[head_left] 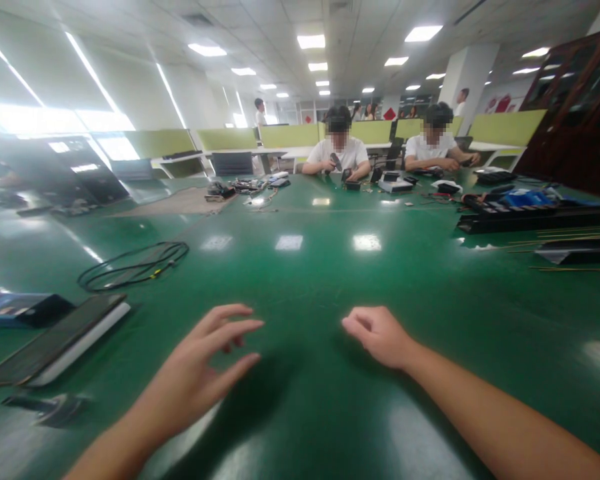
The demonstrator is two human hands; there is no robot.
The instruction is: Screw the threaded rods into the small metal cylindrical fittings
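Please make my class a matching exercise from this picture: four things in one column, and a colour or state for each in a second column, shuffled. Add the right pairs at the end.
Column one
1. Left hand
2. Right hand
3. Cable
4. Tabletop

Column two
A. Glossy green
B. Fingers curled in
C. Dark, lying in loops
D. Fingers spread, thumb apart from them

Right pairs: 1-D, 2-B, 3-C, 4-A

Head-worn view, facing forward and down across green table.
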